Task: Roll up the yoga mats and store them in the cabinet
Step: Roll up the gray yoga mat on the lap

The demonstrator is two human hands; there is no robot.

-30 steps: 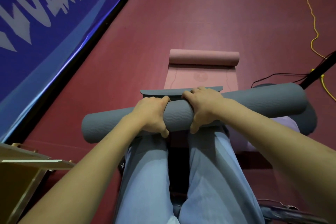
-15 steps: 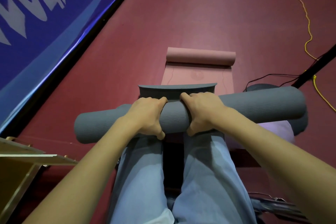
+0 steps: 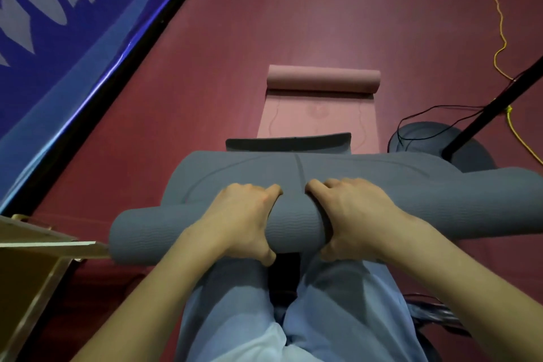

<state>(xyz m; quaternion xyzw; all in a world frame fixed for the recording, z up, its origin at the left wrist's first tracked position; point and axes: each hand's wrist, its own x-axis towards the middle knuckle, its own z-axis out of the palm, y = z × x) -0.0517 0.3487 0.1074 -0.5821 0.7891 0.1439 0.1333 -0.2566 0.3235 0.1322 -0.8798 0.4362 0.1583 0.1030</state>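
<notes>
A grey yoga mat (image 3: 296, 226) lies rolled across my lap, with a loose flap spreading out ahead of the roll. My left hand (image 3: 238, 223) grips the roll just left of its middle, fingers over the top and thumb underneath. My right hand (image 3: 349, 220) grips it just right of the middle in the same way. Farther ahead on the floor lies a pink yoga mat (image 3: 317, 114), flat near me and rolled up at its far end. A wooden cabinet (image 3: 32, 267) shows at the lower left edge.
A blue banner (image 3: 67, 26) runs along the left wall. At the right a black stand pole (image 3: 493, 103) rises from a round dark base, with black and yellow cables (image 3: 499, 38) on the dark red floor. My legs in light blue trousers fill the bottom.
The grey mat's outer layer has come loose and now spreads forward as a wide flap. Both hands keep their grip near the roll's middle.
</notes>
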